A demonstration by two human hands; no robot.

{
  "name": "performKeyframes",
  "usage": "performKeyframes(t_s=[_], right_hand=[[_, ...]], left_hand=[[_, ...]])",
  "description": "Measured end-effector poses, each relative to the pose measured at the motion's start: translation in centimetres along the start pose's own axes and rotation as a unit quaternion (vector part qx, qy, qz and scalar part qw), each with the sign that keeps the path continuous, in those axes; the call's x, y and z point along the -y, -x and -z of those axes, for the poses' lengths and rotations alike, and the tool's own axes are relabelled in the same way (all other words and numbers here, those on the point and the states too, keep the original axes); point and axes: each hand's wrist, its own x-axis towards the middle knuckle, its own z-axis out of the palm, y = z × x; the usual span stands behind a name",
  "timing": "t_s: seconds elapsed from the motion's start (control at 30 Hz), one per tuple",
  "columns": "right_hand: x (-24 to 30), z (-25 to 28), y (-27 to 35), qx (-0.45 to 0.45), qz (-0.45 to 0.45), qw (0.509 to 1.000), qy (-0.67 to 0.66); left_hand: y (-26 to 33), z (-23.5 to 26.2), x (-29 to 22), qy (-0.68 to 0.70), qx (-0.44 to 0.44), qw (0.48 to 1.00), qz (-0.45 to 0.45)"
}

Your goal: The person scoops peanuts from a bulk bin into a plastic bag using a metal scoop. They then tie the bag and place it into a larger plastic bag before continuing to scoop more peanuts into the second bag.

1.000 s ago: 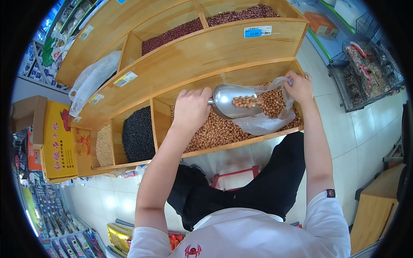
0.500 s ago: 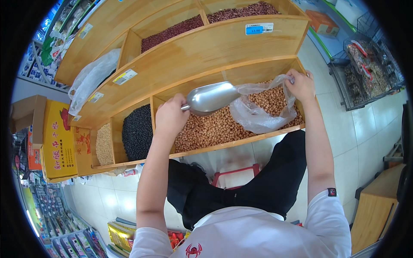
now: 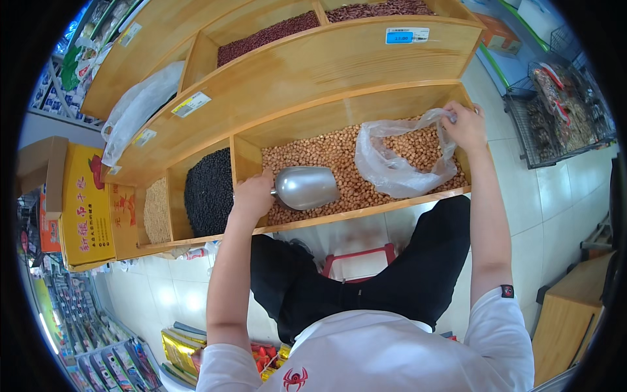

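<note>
My left hand (image 3: pixel 255 196) is closed round the handle of a shiny metal scoop (image 3: pixel 305 187). The scoop rests low over light brown peanuts (image 3: pixel 346 157), which fill the long right compartment of a wooden bin (image 3: pixel 366 210). Its mouth points to the right, toward a clear plastic bag (image 3: pixel 386 178). My right hand (image 3: pixel 467 124) pinches the bag's rim at its far right side. The bag lies wide-mouthed on the peanuts, and more peanuts show within its rim; whether they lie inside it or are seen through it, I cannot tell.
Black beans (image 3: pixel 209 193) and pale grain (image 3: pixel 157 212) fill the compartments to the left. Dark red beans (image 3: pixel 268 38) lie in the upper tier. White plastic bags (image 3: pixel 140 108) hang at the upper left, above a yellow carton (image 3: pixel 88 209). A red stool (image 3: pixel 359 253) stands below the bin.
My left hand has drawn the scoop back left and down, away from the bag to the peanuts. The right hand keeps hold of the bag's rim.
</note>
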Motion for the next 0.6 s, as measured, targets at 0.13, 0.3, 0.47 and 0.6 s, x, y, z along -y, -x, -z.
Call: performKeyframes(t_s=[0.13, 0.3, 0.47, 0.6], right_hand=[[0.0, 0.0, -0.2, 0.005, -0.002, 1.000, 0.007], [0.2, 0.1, -0.2, 0.003, 0.000, 1.000, 0.013], [0.0, -0.3, -0.2, -0.004, 0.000, 1.000, 0.013], [-0.2, -0.5, -0.2, -0.018, 0.011, 1.000, 0.004]], left_hand=[[-1.0, -1.3, -0.4, 0.049, 0.028, 0.998, 0.006], [-3.9, -3.9, -0.2, 0.133, 0.073, 0.988, -0.016], [-5.9, -4.7, -0.6, 0.183, 0.066, 0.981, 0.009], [-6.7, -6.0, 0.2, 0.216, 0.053, 0.975, 0.018]])
